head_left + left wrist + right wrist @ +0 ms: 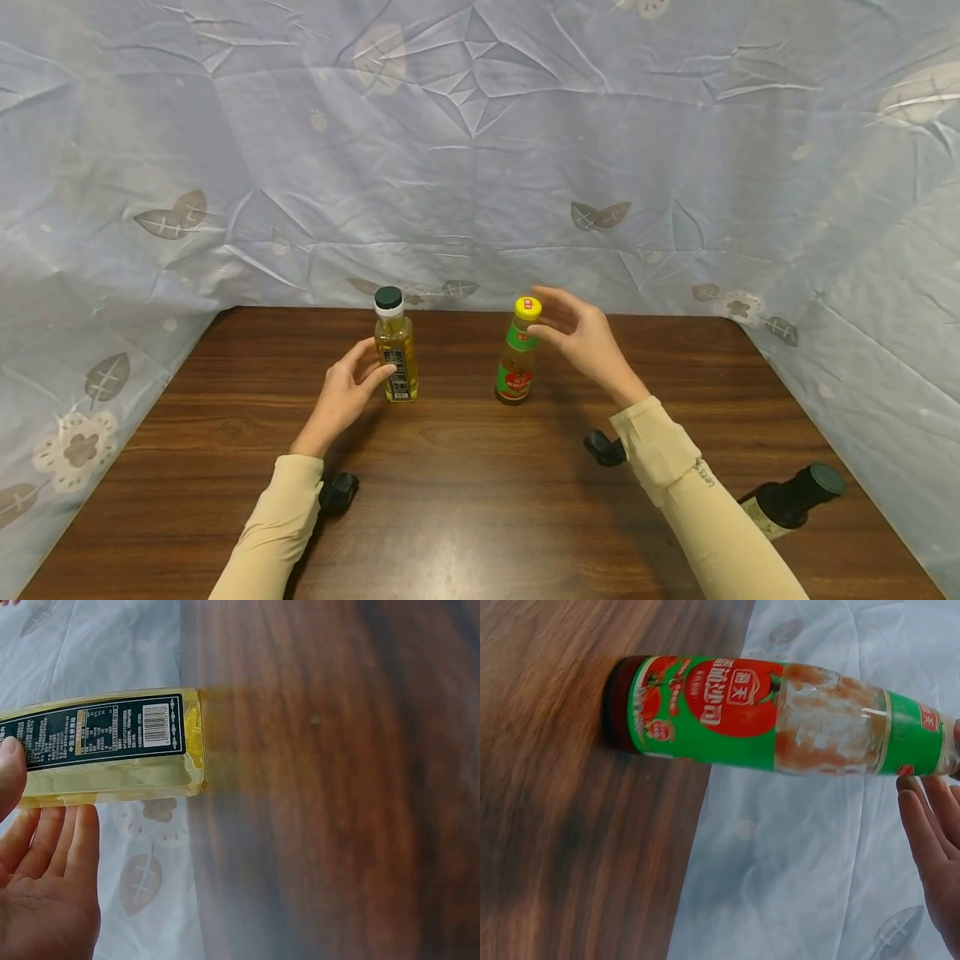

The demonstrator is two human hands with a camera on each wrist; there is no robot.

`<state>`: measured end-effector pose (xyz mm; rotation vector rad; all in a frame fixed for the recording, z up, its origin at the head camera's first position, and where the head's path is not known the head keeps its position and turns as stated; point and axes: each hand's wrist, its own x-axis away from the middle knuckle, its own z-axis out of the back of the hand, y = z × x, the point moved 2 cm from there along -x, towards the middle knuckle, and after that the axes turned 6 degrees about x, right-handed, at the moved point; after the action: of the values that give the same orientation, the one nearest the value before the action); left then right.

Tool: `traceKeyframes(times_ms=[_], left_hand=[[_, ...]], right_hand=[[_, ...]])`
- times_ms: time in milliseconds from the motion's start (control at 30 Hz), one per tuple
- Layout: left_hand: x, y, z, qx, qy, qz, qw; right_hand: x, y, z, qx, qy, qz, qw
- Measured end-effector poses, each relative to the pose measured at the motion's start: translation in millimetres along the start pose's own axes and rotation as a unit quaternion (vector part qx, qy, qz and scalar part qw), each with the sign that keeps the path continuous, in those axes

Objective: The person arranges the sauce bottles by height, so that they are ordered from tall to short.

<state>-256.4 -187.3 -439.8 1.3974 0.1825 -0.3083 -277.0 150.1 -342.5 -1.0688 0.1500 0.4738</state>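
Note:
A square oil bottle (397,367) with a dark green cap, white collar and dark label stands upright on the table. My left hand (347,392) holds its side, the thumb across the label and the fingers reaching behind. The left wrist view shows that thumb (9,776) and the label's barcode. To its right stands a tomato sauce bottle (516,371) with a yellow cap and green-red labels. My right hand (581,333) is around its neck, thumb and fingers spread. In the right wrist view the fingers (922,832) lie beside the neck, mostly straight; the thumb is largely cut off.
A dark bottle (787,500) with a green cap stands at the near right, partly behind my right sleeve. The brown wooden table (450,500) meets a pale leaf-patterned cloth (472,167) at the back and sides. Black wrist devices (339,493) sit under both cuffs.

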Motion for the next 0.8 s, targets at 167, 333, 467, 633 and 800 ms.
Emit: traceKeyframes(times_ms=[167, 333, 467, 633, 800], left_hand=[[-1.0, -0.1, -0.9, 0.004, -0.001, 0.005, 1.0000], [1.9, 10.9, -3.2, 0.005, -0.001, 0.010, 0.9999], [6.2, 27.9, -5.8, -0.003, -0.004, 0.004, 1.0000], [6.1, 27.8, -5.8, -0.007, -0.005, 0.001, 1.0000], [1.4, 8.1, -3.5, 0.013, -0.002, 0.015, 0.9998]], right_hand=[[10.3, 5, 6, 0.007, 0.010, 0.005, 0.9999], [24.9, 13, 12, 0.009, 0.012, 0.027, 0.9995], [39.6, 16, 18, 0.009, 0.018, 0.040, 0.9990], [61.4, 19, 26, 0.013, 0.020, 0.038, 0.9990], [86.9, 18, 35, 0.023, 0.030, 0.031, 0.9988]])
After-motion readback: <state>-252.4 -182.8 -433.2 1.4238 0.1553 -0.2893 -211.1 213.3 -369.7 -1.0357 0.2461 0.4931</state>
